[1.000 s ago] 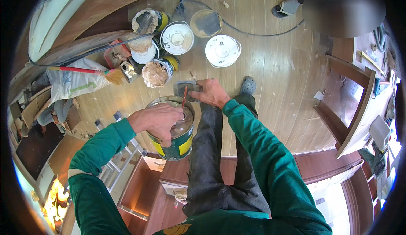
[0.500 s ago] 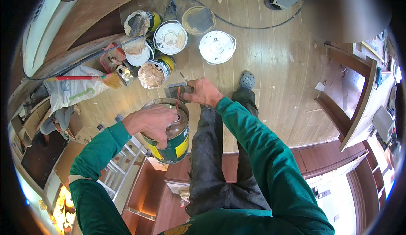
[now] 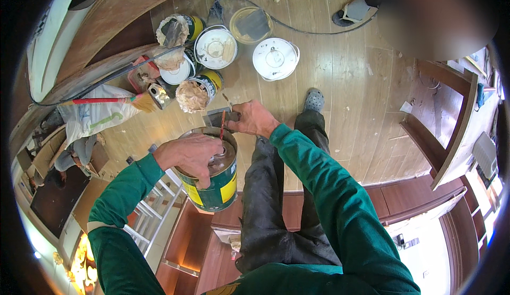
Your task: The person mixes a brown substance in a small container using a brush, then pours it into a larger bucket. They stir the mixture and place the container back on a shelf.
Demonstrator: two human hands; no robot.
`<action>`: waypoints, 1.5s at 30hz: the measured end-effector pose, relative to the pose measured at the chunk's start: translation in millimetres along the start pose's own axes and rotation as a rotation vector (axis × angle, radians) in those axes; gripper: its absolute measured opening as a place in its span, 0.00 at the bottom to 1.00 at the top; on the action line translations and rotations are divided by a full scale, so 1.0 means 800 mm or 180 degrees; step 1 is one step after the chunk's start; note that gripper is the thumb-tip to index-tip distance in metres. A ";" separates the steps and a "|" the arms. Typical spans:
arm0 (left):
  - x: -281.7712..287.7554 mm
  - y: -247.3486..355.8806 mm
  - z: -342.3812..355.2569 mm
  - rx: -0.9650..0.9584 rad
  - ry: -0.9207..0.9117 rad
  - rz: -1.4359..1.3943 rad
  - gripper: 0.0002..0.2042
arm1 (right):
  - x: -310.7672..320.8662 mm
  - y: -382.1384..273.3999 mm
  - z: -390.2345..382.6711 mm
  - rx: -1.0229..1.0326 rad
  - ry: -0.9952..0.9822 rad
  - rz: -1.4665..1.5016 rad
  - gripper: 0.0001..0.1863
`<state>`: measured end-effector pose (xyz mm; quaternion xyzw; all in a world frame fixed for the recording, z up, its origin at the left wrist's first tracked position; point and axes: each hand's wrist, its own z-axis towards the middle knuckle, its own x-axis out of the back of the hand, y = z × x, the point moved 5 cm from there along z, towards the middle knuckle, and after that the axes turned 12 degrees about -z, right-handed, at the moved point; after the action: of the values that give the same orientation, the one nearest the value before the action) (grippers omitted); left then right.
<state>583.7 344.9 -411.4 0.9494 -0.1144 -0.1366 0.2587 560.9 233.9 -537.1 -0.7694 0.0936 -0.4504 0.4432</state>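
Green-and-yellow tin (image 3: 227,191) stood just L of the person's legs, part of its top hidden under the L hand. Going L to R: an orange glow (image 3: 82,266) at the far L was too bright to make out, cut off by the dark rim. Next came a white plastic bag (image 3: 95,118) w/ a red-handled broom (image 3: 98,99) across it. Ladder (image 3: 154,210) was partly covered by the L sleeve. L hand (image 3: 188,154) was draped over the tin's top, fingers bent; couldn't tell if they gripped anything, fingertips being hard to see. A thin red stick (image 3: 222,125) rose by those fingers, lower end unclear. Dark flat piece (image 3: 214,117) was near the tin's far rim, partly hidden. R hand (image 3: 255,118) was beside it, fingers curled in; couldn't tell if gripping or just touching. White lidded bucket (image 3: 275,58) sat on the floor beyond. Grey clog (image 3: 314,100) showed on the R foot; the L foot was hidden. Top R, a co-worker's foot (image 3: 344,19) showed, rest mostly blurred/cut off.
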 end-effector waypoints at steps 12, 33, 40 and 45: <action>0.000 0.002 0.001 0.0113 -0.0156 -0.0181 0.37 | -0.004 0.006 -0.004 -0.0897 -0.0159 0.0570 0.25; -0.033 0.001 -0.001 -0.0504 0.1015 0.0421 0.34 | -0.001 0.031 -0.019 -0.1040 -0.0036 0.0969 0.26; -0.063 -0.076 0.050 0.0163 0.2092 0.0464 0.39 | 0.026 0.100 -0.043 -0.1621 0.0192 0.1151 0.25; -0.031 -0.155 0.152 0.0510 0.2955 0.0181 0.46 | 0.061 0.130 -0.073 -0.1856 0.0658 0.1250 0.24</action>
<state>540.2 400.3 -572.5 0.9235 -0.0226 0.3188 0.2121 569.8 111.3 -575.3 -0.7812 0.4082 -0.3865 0.2715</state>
